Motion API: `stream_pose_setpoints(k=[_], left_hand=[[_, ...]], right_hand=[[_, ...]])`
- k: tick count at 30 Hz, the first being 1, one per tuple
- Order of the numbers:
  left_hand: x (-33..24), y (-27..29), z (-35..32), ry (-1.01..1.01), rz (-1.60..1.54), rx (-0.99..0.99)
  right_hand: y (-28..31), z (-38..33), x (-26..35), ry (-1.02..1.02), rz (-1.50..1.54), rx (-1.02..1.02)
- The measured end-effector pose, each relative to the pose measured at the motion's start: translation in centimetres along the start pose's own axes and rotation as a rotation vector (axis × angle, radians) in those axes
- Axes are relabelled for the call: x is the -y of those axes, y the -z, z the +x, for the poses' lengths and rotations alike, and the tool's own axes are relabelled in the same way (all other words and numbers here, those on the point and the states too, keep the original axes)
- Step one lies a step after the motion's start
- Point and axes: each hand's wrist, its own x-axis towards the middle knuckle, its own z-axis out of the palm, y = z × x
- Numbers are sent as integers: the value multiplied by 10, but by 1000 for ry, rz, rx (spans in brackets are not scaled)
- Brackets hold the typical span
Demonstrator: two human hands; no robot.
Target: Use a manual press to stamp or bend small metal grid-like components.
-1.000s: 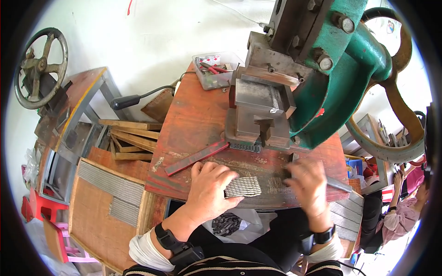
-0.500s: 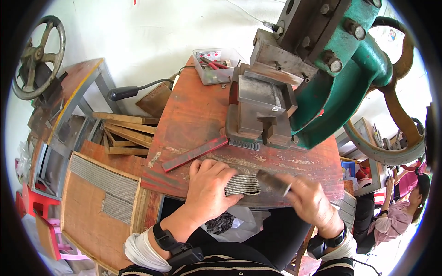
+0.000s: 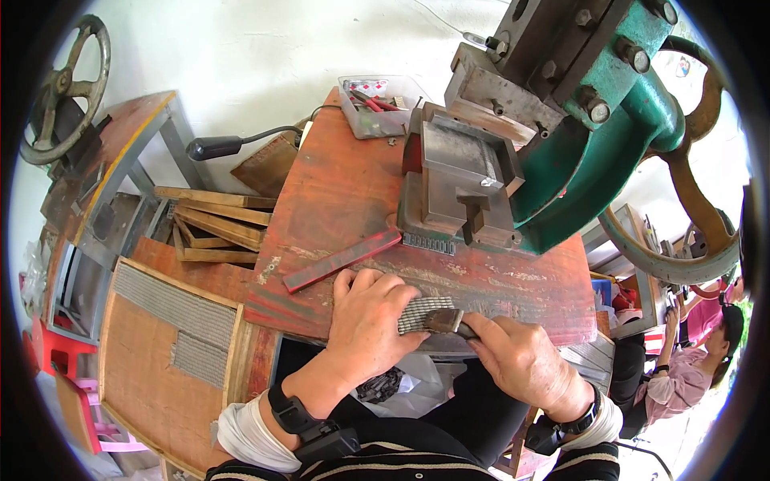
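Note:
My left hand (image 3: 370, 319) lies palm down on a stack of thin ribbed metal strips (image 3: 420, 312) at the front edge of the worn red table (image 3: 337, 192), pressing on its left end. My right hand (image 3: 521, 358) grips a small dark tool (image 3: 446, 322) whose tip touches the right end of that stack. Just beyond my hands stands the grey die block (image 3: 459, 183) of a green press (image 3: 593, 136). A flat red bar (image 3: 343, 259) lies on the table, left of the die.
A clear plastic tray of small tools (image 3: 374, 104) sits at the table's far edge. Wooden slats (image 3: 210, 223) and a board holding rows of ribbed strips (image 3: 172, 321) lie to the left. A black lever handle (image 3: 215, 147) sticks out. Another person (image 3: 694, 353) sits at right.
My right hand has pulled back from the table's right side toward the middle, now holding the dark tool against the strip stack. My left hand stays on the stack.

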Motion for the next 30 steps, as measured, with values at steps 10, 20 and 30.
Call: stream_pose_setpoints(k=[10,20,30], left_hand=[[0,0,-1,2,23,17],[0,1,0,10,3,22],[0,-1,-1,10,11,13]], right_hand=[[11,1,8,-24,-131,21],[23,2,11,-55,-8,-26],[8,4,12,-51,-78,-22]])
